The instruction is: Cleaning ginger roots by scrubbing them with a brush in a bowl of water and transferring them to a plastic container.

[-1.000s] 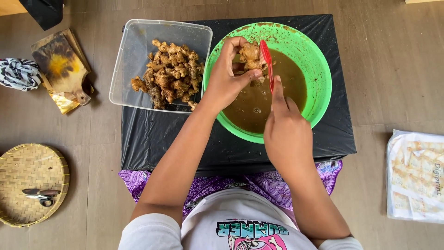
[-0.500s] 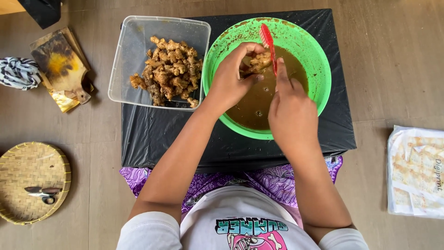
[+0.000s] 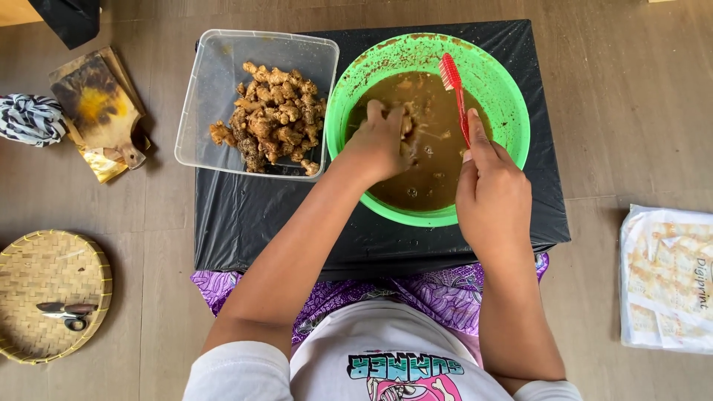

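My left hand (image 3: 380,139) is lowered into the green bowl (image 3: 502,78) of muddy brown water, closed around a knobbly brown root piece (image 3: 408,119) at the water's surface. My right hand (image 3: 490,189) grips a red toothbrush (image 3: 453,82) by its handle, bristle head up and away from me, over the bowl's right side. The bowl stands on a low table wrapped in black plastic (image 3: 267,219). To the bowl's left is a clear plastic tub (image 3: 215,82) with a heap of the same brown root pieces (image 3: 271,119).
On the wooden floor at left lie a stained wooden cutting board (image 3: 96,108), a striped cloth (image 3: 30,119) and a round woven tray (image 3: 44,293) with small scissors (image 3: 67,312). A plastic-wrapped printed sheet (image 3: 668,275) lies at right. Purple patterned fabric (image 3: 445,293) covers my lap.
My left hand has dropped from above the bowl's rim into the brown water with the root piece. My right hand with the toothbrush has shifted slightly right and away from the left hand.
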